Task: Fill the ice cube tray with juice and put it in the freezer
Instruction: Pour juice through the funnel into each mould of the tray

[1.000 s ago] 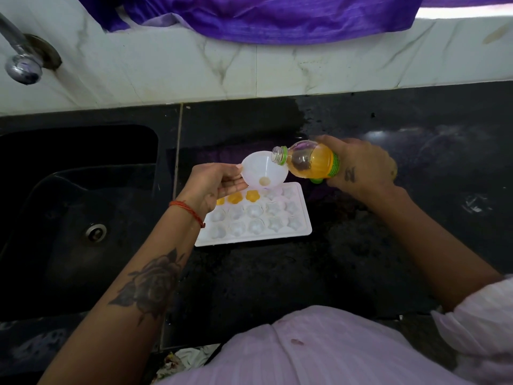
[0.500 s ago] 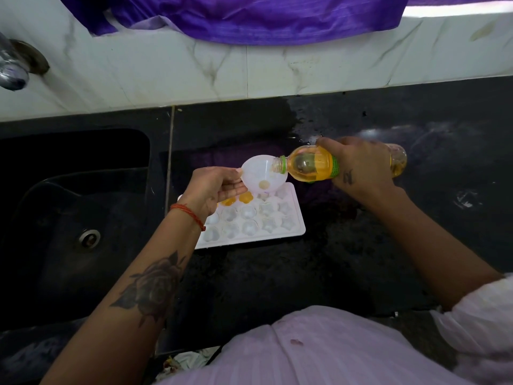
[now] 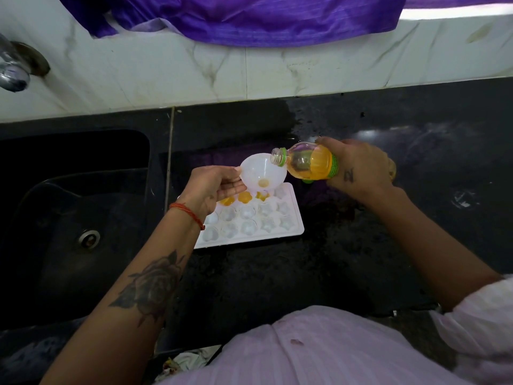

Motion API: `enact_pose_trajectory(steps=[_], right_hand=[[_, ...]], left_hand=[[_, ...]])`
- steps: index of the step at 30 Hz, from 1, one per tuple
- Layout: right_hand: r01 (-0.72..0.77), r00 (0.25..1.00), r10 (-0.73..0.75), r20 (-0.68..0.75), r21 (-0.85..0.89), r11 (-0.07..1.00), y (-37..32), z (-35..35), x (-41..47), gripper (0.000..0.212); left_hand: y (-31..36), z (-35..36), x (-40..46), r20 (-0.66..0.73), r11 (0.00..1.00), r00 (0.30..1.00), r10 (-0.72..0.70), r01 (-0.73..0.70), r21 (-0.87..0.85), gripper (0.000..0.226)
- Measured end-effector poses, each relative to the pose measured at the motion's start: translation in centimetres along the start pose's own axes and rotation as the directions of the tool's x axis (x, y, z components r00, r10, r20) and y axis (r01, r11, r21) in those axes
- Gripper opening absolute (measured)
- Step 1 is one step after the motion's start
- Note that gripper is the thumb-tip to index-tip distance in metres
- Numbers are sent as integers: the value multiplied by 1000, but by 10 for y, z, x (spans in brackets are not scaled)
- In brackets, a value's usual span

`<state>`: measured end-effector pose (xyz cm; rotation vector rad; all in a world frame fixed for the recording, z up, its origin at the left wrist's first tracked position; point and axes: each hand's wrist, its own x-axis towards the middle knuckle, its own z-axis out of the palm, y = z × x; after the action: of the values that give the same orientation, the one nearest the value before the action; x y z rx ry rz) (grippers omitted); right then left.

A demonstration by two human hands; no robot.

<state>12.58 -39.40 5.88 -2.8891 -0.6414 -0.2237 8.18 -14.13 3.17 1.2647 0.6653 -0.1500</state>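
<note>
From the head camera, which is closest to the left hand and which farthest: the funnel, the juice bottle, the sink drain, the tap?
1. Funnel: held in the left hand, above the tray's far row.
2. Juice bottle: just right of the funnel, held by the right hand.
3. Sink drain: to the left, down in the basin.
4. Tap: far upper left, on the wall.

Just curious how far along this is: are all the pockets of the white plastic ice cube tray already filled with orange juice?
No, only three pockets at the far row of the white plastic ice cube tray hold orange juice; the rest look empty.
</note>
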Motion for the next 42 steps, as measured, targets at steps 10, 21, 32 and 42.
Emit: enact_pose_trajectory(steps=[10, 21, 32, 42], right_hand=[[-58, 998, 58, -19, -18, 998, 11, -6, -7, 66], [-67, 997, 62, -47, -133, 989, 24, -3, -12, 62], [-80, 997, 78, -17, -171, 982, 29, -3, -14, 62], [-118, 992, 121, 29, -84, 989, 22, -8, -14, 63]], left_hand=[[2, 18, -1, 37, 1000, 999, 9, -8, -12, 7], [-4, 34, 3, 28, 1000, 1000, 0, 0, 3, 3], [-4, 37, 1, 15, 999, 1000, 5, -5, 35, 4], [-4, 35, 0, 22, 1000, 1000, -8, 8, 19, 3]])
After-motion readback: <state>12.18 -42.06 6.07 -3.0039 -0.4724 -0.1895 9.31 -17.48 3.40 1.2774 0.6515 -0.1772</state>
